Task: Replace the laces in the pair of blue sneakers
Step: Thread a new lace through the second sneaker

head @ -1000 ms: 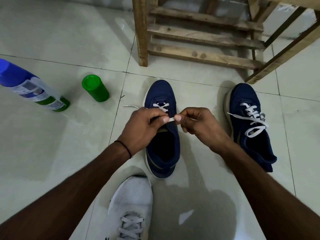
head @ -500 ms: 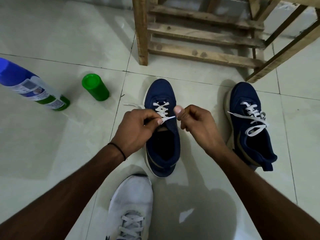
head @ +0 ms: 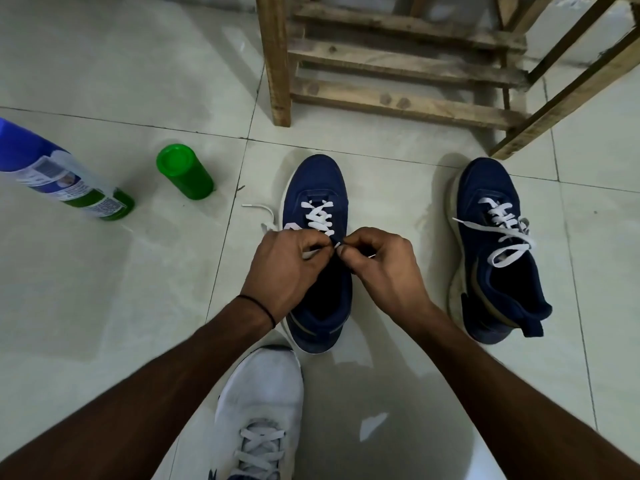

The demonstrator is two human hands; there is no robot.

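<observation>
The navy-blue fabric sneaker (head: 313,181) stands on the tiled floor (head: 104,289), toe away, eyelets facing the person. The left hand (head: 284,268) and right hand (head: 384,268) each pinch the flat white lace (head: 320,216) above the tongue, probably to feed the next eyelet. The second navy sneaker (head: 485,188), rightward, carries lacing.

A pale tiled floor (head: 104,306) with dark grout lines fills the frame. At the left edge a spray can (head: 65,174), blue above and green at its base, stands with a printed label. Just right of it, apart from it, stands a green cap (head: 183,173). A rough wooden rack (head: 277,57) with slats occupies the upper centre and right. A white sneaker (head: 263,386) with grey laces sits at the lower centre.
</observation>
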